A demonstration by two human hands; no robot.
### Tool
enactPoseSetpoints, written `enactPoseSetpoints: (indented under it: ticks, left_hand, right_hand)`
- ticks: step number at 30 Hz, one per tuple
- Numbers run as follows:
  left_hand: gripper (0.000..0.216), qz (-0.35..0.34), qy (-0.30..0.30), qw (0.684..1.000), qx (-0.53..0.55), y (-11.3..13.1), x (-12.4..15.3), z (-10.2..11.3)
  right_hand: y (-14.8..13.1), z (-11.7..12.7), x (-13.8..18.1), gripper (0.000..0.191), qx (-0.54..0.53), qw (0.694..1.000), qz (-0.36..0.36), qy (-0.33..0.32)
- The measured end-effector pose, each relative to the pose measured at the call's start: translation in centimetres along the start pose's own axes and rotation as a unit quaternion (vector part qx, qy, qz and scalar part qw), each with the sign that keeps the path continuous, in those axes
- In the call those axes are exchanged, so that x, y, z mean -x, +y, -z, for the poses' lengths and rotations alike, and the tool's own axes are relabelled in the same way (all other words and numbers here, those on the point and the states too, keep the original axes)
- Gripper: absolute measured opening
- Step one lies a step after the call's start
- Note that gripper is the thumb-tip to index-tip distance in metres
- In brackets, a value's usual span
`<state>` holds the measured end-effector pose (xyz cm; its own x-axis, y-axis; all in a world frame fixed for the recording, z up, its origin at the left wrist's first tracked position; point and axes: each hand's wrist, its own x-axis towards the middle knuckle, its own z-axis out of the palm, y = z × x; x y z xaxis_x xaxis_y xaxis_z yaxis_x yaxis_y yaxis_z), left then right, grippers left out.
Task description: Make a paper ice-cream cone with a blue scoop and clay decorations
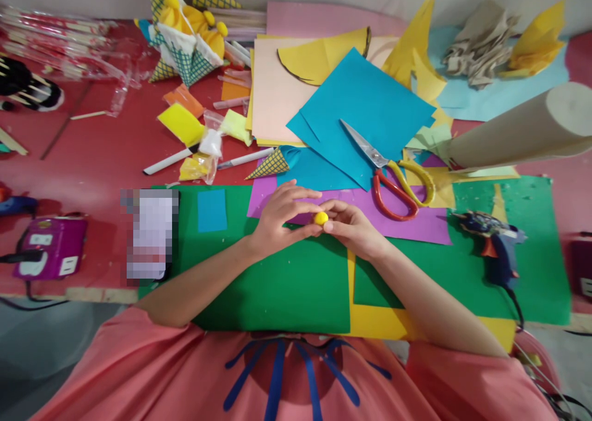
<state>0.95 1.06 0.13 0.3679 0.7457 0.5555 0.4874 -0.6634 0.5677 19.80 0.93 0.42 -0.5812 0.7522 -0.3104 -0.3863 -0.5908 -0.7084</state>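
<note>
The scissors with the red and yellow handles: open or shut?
The scissors are shut: their blades lie together, tapering to a single point.

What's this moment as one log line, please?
left hand: on yellow ball | right hand: on same ball | scissors: untouched | glue gun: untouched

shirt [185,378]: coral pink | sleeves [139,335]: short, loose | chest print [276,378]: blue rays, darker-red rounded patch [295,387] | left hand [283,216], right hand [354,227]: bare

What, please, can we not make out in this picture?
All in the head view:
Yellow ball: partly hidden by the left hand and right hand.
Phone screen details: obscured by pixelated blocks.
Far-right purple box: cut off by the right edge.
Blue tool: cut off by the left edge.
</note>
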Motion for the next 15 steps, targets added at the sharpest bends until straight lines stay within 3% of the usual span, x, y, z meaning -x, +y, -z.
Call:
enactPoseSetpoints:
  ticks: [5, 9, 15]
  left_hand:
    - [0.019, -0.027, 0.021, 0.999, 0.025, -0.10, 0.02, -0.07]
    - [0.022, -0.022, 0.020, 0.999, 0.025, -0.10, 0.10, -0.04]
    - [0.019, -0.023, 0.011, 1.000, -0.017, -0.24, 0.26, 0.03]
  right_hand:
    - [-0.03, 0.09, -0.01, 0.029, -0.011, 1.000, -0.007, -0.020]
    - [-0.09, -0.03, 0.01, 0.029, -0.009, 1.000, -0.003, 0.012]
    - [0.05, 0.06, -0.14, 0.029, -0.007, 1.000, 0.001, 0.002]
